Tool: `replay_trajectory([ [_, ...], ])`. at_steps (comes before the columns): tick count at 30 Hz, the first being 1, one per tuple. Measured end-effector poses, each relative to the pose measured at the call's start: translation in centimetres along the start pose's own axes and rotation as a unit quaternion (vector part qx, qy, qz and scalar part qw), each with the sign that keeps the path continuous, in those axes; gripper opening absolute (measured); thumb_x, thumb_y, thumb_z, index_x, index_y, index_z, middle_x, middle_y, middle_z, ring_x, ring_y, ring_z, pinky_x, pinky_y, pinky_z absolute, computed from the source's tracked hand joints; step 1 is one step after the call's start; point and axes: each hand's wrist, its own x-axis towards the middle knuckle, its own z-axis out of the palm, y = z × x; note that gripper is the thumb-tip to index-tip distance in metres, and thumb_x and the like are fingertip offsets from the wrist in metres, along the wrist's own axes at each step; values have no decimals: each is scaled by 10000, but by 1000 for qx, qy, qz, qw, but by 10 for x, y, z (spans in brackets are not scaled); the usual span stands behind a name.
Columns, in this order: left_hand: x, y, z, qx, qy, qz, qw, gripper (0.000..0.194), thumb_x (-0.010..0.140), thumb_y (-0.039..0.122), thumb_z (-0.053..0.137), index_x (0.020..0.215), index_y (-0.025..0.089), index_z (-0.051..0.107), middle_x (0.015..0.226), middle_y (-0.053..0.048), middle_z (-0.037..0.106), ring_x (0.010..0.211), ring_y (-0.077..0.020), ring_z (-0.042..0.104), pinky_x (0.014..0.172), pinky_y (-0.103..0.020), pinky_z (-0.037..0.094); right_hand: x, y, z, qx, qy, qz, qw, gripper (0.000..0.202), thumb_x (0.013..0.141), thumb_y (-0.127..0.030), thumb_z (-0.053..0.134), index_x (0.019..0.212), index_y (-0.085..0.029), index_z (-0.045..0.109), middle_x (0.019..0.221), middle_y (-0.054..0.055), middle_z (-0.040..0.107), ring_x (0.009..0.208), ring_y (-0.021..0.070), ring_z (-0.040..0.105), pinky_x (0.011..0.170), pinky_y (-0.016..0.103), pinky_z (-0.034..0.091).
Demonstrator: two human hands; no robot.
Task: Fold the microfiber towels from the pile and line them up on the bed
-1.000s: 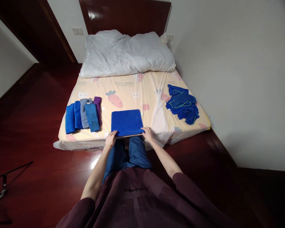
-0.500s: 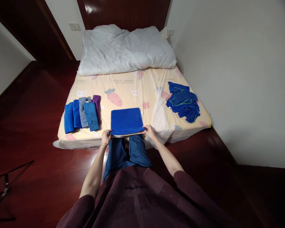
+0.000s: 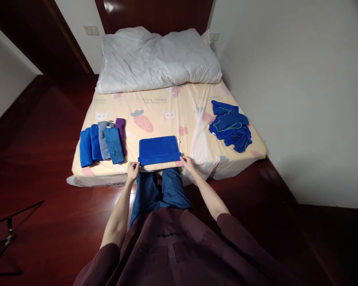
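Observation:
A blue cloth (image 3: 159,146) lies flat near the front edge of the bed (image 3: 167,115), its near edge folded over in a narrow band. My left hand (image 3: 133,170) pinches the band's left end, and my right hand (image 3: 187,163) pinches its right end. To the left, several folded cloths lie side by side: blue ones (image 3: 86,147), a grey one (image 3: 103,139), a teal-blue one (image 3: 113,146) and a purple one (image 3: 120,126). On the right side of the bed is a crumpled heap of blue cloths (image 3: 231,125) with green edging.
A pale grey quilt (image 3: 158,59) is bunched at the head of the bed, before a dark headboard (image 3: 155,14). The bed's right side runs near a white wall (image 3: 301,99). Black stand legs (image 3: 9,230) rest on the floor at the lower left.
The near edge of the blue cloth has been turned further over, so a distinct folded band now shows and the flat part beyond is shorter. Both hands have moved slightly with it.

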Motion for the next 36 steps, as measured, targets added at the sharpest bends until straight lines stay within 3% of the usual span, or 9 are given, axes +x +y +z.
replay_trajectory([
  [6,0,1,3,-14,14,-16,1000,423,940,516,475,751,176,640,887,-111,630,904,-219,604,894,-367,529,3,-4,-1,-1,14,24,1000,494,853,-663,511,630,-223,521,638,6,590,647,171,554,654,277,462],
  [14,0,4,7,3,33,-17,999,360,932,487,497,757,195,613,860,-106,609,906,-242,601,892,-390,526,10,-2,5,-4,36,52,998,482,830,-626,572,561,-237,478,549,-11,528,575,171,541,599,279,448],
  [18,-2,9,4,23,51,3,998,236,933,419,519,868,203,591,892,-105,595,953,-266,582,926,-432,509,8,-6,9,-7,83,61,995,333,845,-514,604,812,-186,650,725,43,665,674,200,620,681,312,522],
  [21,-7,15,-2,37,38,40,998,177,946,368,511,946,210,591,959,-110,604,997,-268,584,967,-436,498,-3,-15,8,-25,115,-9,993,301,893,-403,583,1033,-162,698,985,114,725,857,227,675,830,362,561],
  [24,-11,21,-8,68,-24,138,988,212,981,343,465,1035,216,626,1060,-118,637,1087,-262,596,1037,-417,483,-14,-25,5,-72,82,-129,986,265,943,-320,560,1107,-195,727,1162,116,717,1112,241,650,1028,394,510],
  [27,-11,25,-7,98,-66,220,968,287,1009,332,427,1150,205,642,1205,-125,655,1200,-258,586,1110,-415,457,-19,-33,5,-121,29,-192,974,277,966,-259,542,1156,-206,736,1244,95,708,1220,228,608,1107,390,460],
  [30,-7,24,-1,123,-82,246,958,344,992,301,449,1254,175,633,1366,-131,624,1332,-275,531,1174,-446,419,-17,-34,7,-173,-9,-194,965,332,944,-201,557,1233,-201,719,1345,90,676,1295,232,569,1144,414,424],
  [36,1,17,13,190,-109,225,949,561,879,147,483,1436,135,550,1525,-145,521,1462,-299,429,1223,-498,374,-11,-28,6,-266,-55,-145,951,465,895,-113,566,1345,-173,667,1474,104,591,1405,267,487,1176,472,368],
])
